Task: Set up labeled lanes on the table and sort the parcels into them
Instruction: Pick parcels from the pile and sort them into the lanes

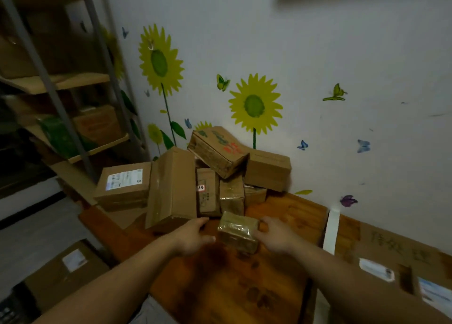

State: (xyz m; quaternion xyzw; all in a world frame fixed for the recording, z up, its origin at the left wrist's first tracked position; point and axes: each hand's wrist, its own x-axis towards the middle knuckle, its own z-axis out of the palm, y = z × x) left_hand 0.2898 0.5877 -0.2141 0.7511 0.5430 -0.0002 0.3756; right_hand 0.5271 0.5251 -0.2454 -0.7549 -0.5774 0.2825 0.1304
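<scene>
A small taped cardboard parcel (pixel 238 232) lies on the wooden table (pixel 244 287) in front of a pile of parcels (pixel 215 174) stacked against the wall. My right hand (pixel 274 236) grips the small parcel's right side, fingers curled over its top edge. My left hand (pixel 194 235) is just left of the parcel with loosely bent fingers; contact with it is unclear. A white tape strip (pixel 332 230) runs across the table to the right, marking a lane edge. Beyond it, dark handwritten characters (pixel 401 246) are on the tabletop.
A tall box (pixel 172 189) leans at the pile's left, beside a labeled box (pixel 124 184). Two parcels with white labels (pixel 376 270) lie in the right lane. Metal shelving (pixel 61 98) with boxes stands at left. Another carton (pixel 66 270) sits on the floor.
</scene>
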